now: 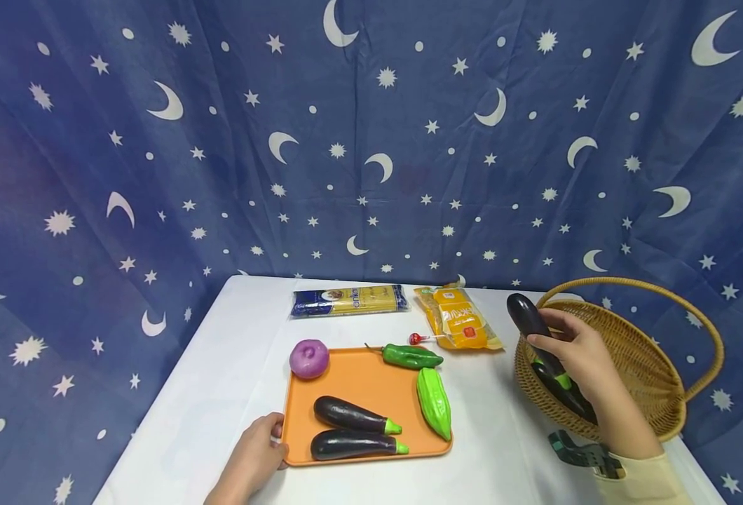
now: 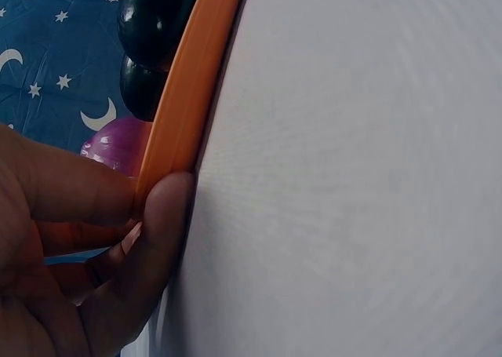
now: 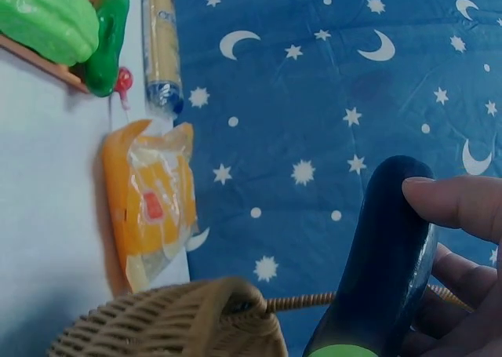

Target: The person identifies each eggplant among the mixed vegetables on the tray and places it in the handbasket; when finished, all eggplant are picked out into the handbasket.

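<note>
My left hand (image 1: 254, 449) pinches the left rim of an orange tray (image 1: 365, 382) between thumb and fingers, near its front corner. Two dark eggplants (image 1: 346, 414) lie side by side on the tray. A purple onion (image 1: 309, 359) sits at its back left corner, a green pepper (image 1: 412, 356) at its back right, and a bright green ridged vegetable (image 1: 434, 403) along its right side. Over the wicker basket (image 1: 645, 344), my right hand (image 1: 582, 354) grips another eggplant (image 3: 384, 255), its rounded end up and green cap down. One more eggplant (image 1: 563, 394) rests inside the basket.
Behind the tray lie a pasta packet (image 1: 349, 300) and an orange and clear bag (image 1: 462, 319), with a red lollipop (image 1: 416, 339) beside the bag. The basket's tall handle (image 1: 693, 308) arches up at the right. A blue star-patterned curtain (image 1: 371, 140) hangs behind the white table (image 1: 245, 351).
</note>
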### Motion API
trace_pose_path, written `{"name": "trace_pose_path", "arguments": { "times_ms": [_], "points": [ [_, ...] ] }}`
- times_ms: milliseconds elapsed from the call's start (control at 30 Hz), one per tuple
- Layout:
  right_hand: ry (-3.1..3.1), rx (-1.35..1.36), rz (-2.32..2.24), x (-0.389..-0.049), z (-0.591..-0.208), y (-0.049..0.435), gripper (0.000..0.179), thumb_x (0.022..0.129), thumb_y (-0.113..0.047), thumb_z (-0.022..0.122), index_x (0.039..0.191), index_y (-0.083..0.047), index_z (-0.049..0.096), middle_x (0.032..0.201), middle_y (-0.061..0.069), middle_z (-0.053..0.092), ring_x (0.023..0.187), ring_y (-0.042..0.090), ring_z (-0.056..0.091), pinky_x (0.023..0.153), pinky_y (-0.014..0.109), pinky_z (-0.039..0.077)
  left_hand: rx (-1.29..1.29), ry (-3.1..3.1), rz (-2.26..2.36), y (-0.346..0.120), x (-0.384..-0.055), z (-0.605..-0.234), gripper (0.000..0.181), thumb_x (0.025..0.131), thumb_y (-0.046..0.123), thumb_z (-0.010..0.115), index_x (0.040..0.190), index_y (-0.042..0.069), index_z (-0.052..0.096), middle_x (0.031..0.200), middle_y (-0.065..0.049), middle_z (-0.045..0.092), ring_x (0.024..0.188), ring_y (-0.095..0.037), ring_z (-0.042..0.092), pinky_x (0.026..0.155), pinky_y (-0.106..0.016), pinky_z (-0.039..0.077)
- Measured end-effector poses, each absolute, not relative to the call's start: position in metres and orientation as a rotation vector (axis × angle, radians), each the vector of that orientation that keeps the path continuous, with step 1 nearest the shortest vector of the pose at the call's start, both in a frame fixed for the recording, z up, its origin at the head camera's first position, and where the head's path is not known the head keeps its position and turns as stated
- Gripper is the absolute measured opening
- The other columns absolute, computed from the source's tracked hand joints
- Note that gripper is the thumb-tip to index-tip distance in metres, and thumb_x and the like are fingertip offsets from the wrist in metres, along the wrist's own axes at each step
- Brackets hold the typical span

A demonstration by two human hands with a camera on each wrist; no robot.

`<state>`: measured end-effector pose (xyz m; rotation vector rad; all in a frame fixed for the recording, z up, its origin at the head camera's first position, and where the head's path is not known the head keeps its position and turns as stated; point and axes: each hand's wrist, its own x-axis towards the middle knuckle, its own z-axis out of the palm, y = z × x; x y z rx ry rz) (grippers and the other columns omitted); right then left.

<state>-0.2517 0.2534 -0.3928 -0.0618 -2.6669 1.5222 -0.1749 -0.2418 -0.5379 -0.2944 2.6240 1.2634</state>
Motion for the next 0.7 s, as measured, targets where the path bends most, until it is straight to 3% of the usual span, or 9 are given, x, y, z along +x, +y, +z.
{"name": "trace_pose_path", "arguments": {
  "times_ms": [367,700],
  "points": [
    [-2.661,-0.103,1.503,-0.247,-0.398,0.271,0.070,0.092,-0.024,0.075,0.149,0.000,0.042,0.145,0.024,0.044,0.095,-0.002,0.053,0.074,0.024,0.059,-0.305,2.615,1.248,-0.242,-0.176,-0.538,0.054,0.084,-0.006,0.067,0.134,-0.014,0.049,0.098,-0.011,0.052,0.073,-0.015,0.060,0.054,-0.024,0.057],
    [-2.709,-0.164,1.406,-0.242,-0.404,0.286,0.074,0.093,-0.029,0.073,0.152,-0.001,0.039,0.147,0.027,0.042,0.117,0.033,0.053,0.071,0.019,0.054,-0.296,2.627,1.252,-0.241,-0.175,-0.536,0.054,0.084,-0.007,0.067,0.134,-0.015,0.049,0.097,-0.011,0.052,0.071,-0.015,0.060,0.053,-0.024,0.057]
  ]
}}
